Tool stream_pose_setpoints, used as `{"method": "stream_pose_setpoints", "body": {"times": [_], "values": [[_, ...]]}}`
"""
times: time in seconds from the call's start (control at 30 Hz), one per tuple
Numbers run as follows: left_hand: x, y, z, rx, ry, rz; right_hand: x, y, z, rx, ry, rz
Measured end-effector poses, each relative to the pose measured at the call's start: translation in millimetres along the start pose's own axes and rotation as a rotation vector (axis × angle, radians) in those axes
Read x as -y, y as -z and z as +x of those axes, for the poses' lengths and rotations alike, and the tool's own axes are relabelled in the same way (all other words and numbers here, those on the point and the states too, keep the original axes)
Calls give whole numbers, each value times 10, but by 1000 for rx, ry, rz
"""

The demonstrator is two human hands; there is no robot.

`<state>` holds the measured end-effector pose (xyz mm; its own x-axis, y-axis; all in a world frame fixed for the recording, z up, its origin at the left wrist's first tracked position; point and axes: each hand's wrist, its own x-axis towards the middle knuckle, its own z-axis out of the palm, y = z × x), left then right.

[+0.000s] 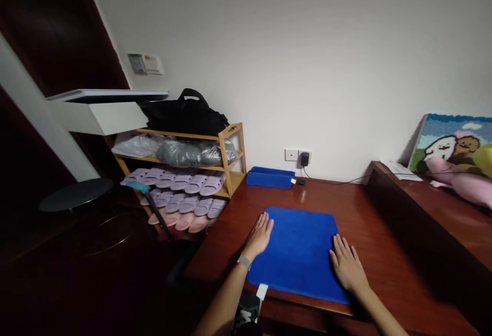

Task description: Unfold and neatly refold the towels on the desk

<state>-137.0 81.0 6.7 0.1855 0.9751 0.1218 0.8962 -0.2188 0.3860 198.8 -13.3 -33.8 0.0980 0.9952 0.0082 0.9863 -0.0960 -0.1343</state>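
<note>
A blue cloth (298, 254) lies spread flat on the reddish-brown wooden desk (388, 254), with a white tag (262, 291) hanging at its near left corner. On its left edge rests my left hand (261, 234), palm down, fingers stretched out; a watch or band is on that wrist. My right hand (348, 264) lies flat along the cloth's right edge, fingers extended and slightly spread. Neither hand grips anything. Farther back, near the wall, sits a folded blue cloth (270, 178) with a small white tag.
To the left stands a wooden rack (226, 172) with rows of slippers (188, 182) and a black bag (186, 113) on top. A charger (305, 159) is plugged into the wall, its cable running right. A pink plush toy (461, 180) lies on the raised ledge at right.
</note>
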Motion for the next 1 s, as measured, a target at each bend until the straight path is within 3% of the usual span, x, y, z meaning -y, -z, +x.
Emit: {"method": "stream_pose_setpoints", "body": {"times": [0.07, 0.13, 0.17, 0.27, 0.37, 0.47, 0.67, 0.77, 0.87, 1.0], "values": [[-143, 68, -25, -42, 70, -15, -21, -42, -51, -2, -11, 15], [-447, 24, -119, -76, 19, 1, -36, -66, -66, 0, -8, 28], [-646, -49, -186, -84, -67, 5, -45, -76, -66, 3, -4, 30], [-1264, -398, -391, 12, -529, 25, -85, -116, -56, 10, 24, 19], [-1574, -684, -500, 112, -622, 25, -127, -162, -45, -1, 68, -7], [-1414, -688, -530, 117, -511, 26, -128, -164, -43, -8, 42, -11], [-535, -236, -607, 32, -199, 132, -57, -50, -69, 52, 1, -19], [-204, -109, -691, -13, -83, 191, -24, -10, -68, 57, -12, -22], [-37, -88, -747, -43, -47, 210, 12, 34, -52, 45, -25, 6], [-29, -101, -755, -56, -59, 206, 54, 100, -112, 63, -49, 22]]}}
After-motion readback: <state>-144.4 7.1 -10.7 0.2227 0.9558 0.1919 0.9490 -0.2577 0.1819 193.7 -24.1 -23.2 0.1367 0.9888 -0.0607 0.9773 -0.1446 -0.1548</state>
